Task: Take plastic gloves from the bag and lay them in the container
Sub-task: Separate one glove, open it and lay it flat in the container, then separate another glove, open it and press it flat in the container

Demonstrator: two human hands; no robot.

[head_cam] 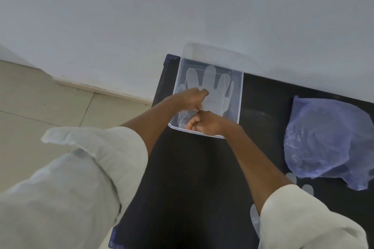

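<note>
A clear plastic container (240,95) stands at the far left of the black table. A thin see-through plastic glove (214,85) lies flat inside it, fingers pointing away from me. My left hand (190,99) reaches into the container and pinches the glove's cuff near the front. My right hand (206,124) is curled at the container's near rim, fingers closed beside the left hand on the same cuff end. The bluish plastic bag (327,139) lies crumpled on the table to the right, apart from both hands.
The black table (192,184) abuts a white wall. Loose clear gloves (303,186) lie by the bag's near edge, another glove (254,218) next to my right sleeve. Tiled floor (40,103) is to the left of the table edge.
</note>
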